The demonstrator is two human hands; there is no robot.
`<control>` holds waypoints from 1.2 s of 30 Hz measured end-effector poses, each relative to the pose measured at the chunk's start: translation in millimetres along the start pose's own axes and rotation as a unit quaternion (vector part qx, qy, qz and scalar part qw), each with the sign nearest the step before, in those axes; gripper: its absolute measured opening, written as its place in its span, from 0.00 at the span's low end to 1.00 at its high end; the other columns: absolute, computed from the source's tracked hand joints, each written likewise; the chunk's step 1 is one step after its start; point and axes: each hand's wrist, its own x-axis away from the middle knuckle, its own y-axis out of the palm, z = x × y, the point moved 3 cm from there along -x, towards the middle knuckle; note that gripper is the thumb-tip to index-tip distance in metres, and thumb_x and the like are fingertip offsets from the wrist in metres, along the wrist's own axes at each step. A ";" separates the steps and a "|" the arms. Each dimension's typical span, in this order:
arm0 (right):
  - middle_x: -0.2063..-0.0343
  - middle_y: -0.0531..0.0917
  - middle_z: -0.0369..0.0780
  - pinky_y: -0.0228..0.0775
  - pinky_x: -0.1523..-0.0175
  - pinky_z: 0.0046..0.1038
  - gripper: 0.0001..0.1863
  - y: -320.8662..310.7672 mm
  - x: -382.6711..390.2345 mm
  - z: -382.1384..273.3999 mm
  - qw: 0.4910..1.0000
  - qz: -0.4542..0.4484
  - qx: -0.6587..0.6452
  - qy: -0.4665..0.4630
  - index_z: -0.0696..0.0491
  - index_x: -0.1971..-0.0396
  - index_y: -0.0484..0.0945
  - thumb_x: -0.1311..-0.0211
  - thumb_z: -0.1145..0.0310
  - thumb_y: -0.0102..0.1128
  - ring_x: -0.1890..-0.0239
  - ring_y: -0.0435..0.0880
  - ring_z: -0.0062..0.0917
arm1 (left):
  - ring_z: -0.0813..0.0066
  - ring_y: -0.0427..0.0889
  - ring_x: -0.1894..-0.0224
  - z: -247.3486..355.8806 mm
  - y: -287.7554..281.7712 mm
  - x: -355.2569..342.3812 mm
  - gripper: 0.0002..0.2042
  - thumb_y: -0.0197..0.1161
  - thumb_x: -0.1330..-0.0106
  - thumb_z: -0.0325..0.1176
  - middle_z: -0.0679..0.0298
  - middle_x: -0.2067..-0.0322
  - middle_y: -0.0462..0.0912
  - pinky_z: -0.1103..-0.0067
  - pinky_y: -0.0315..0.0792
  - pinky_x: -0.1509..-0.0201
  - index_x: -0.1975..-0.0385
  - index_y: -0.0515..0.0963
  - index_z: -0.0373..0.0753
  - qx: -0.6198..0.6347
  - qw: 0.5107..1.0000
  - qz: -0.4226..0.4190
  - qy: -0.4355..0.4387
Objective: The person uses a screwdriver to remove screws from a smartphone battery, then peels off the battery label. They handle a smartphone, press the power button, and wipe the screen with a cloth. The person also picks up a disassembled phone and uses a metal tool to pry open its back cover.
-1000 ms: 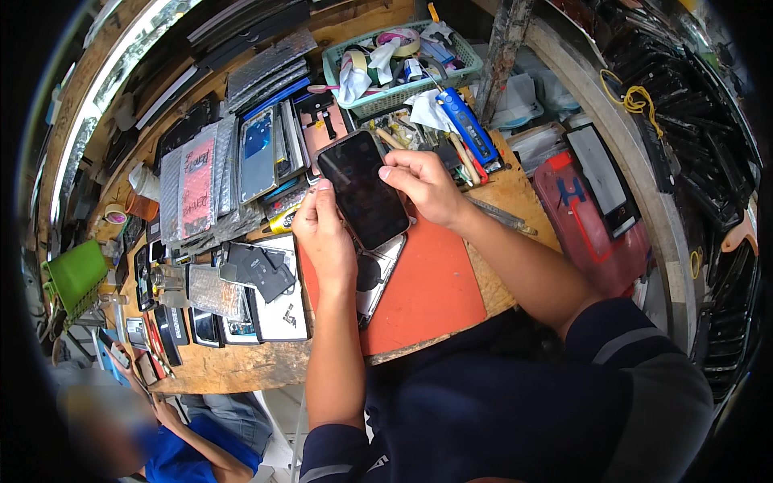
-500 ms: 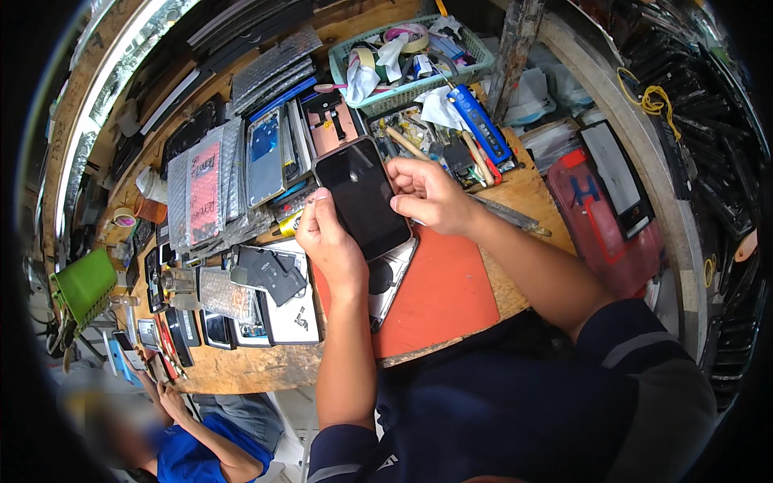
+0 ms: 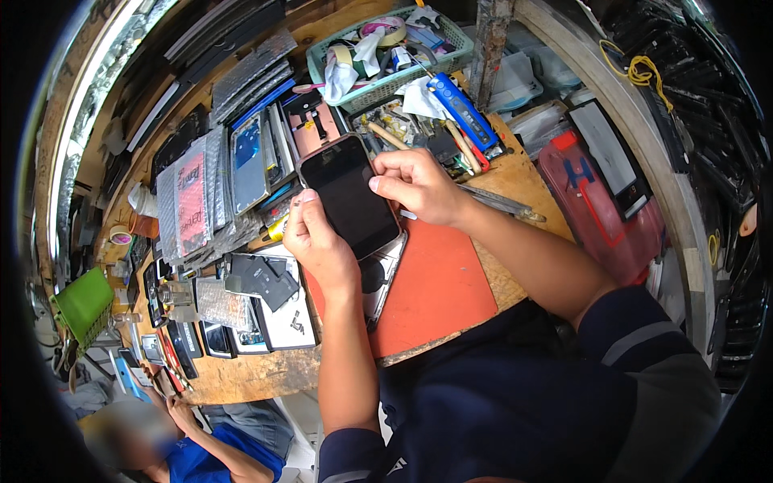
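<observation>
A smartphone (image 3: 354, 205) with a dark screen and rounded corners is held up between my hands, tilted over the bench. My left hand (image 3: 322, 245) grips its left edge, the thumb resting on the side of the screen. On the upper right edge, my right hand (image 3: 412, 185) has thumb and curled fingers pinched against the phone. Beneath it lies an opened tablet-like housing (image 3: 388, 274), mostly hidden, on an orange-red mat (image 3: 439, 298). What the fingers behind the phone touch is hidden.
A light green basket (image 3: 378, 92) of tape rolls and wipes stands at the back, beside a blue handheld tool (image 3: 460, 111). Bubble-wrapped panels (image 3: 189, 197) and a white tray (image 3: 294, 314) with small parts lie left. A co-worker in blue (image 3: 233, 455) sits at lower left.
The view has shifted slightly, so the bench items sit a little further left. Both hands keep holding the phone, with the right fingers moved slightly along its edge.
</observation>
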 end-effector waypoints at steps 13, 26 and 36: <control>0.84 0.68 0.26 0.51 0.76 0.20 0.17 1.8 0.8 1.7 0.999 0.033 0.018 -0.004 0.53 0.81 0.68 0.30 0.69 0.60 0.80 0.63 0.06 | 0.88 0.66 0.68 3.1 2.7 2.1 0.14 0.55 0.21 0.31 0.74 0.73 0.72 0.85 0.64 0.63 0.73 0.75 0.35 0.006 1.000 -0.003 -0.002; 0.84 0.70 0.27 0.53 0.77 0.22 0.19 2.1 -0.4 2.8 0.998 0.062 0.017 0.007 0.54 0.82 0.68 0.29 0.68 0.59 0.80 0.63 0.08 | 0.87 0.66 0.67 4.2 2.1 2.5 0.13 0.57 0.22 0.30 0.73 0.72 0.72 0.84 0.64 0.62 0.72 0.76 0.33 -0.025 1.000 -0.002 0.004; 0.83 0.77 0.30 0.59 0.74 0.21 0.10 2.8 1.6 1.0 1.000 0.020 0.004 0.016 0.56 0.76 0.75 0.34 0.72 0.60 0.78 0.70 0.08 | 0.88 0.68 0.69 6.3 3.6 3.1 0.13 0.54 0.21 0.30 0.74 0.72 0.74 0.85 0.64 0.64 0.73 0.76 0.35 0.003 1.000 0.002 -0.019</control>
